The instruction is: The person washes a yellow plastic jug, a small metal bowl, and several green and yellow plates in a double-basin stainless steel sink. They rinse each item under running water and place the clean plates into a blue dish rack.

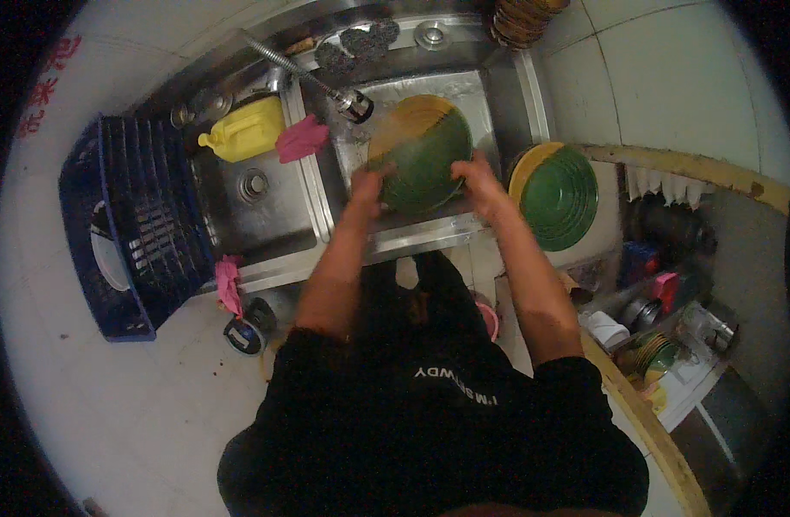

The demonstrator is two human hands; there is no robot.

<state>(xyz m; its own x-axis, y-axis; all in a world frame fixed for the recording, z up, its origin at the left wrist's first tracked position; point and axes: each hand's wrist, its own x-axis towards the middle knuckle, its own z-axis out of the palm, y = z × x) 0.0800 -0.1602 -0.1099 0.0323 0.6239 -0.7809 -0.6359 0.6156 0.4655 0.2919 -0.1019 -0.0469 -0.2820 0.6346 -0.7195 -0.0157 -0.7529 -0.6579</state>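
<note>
A round green and yellow-brown ridged dish [421, 155] is held over the right basin of a steel double sink. My left hand [371, 184] grips its left lower rim, and my right hand [474, 178] grips the right lower rim. The metal spray head [355, 106] of a coiled hose hangs just up and left of the dish. A similar green and yellow dish [558, 194] rests to the right of the sink, near my right forearm. What lies beneath the held dish is hidden.
The left basin holds a yellow plastic jug [249, 129]. A pink cloth [302, 139] hangs over the divider. A dark blue plastic crate [136, 226] stands at far left. Dark scouring pads [363, 45] lie on the back ledge, with stacked brown bowls [521, 22] at its right.
</note>
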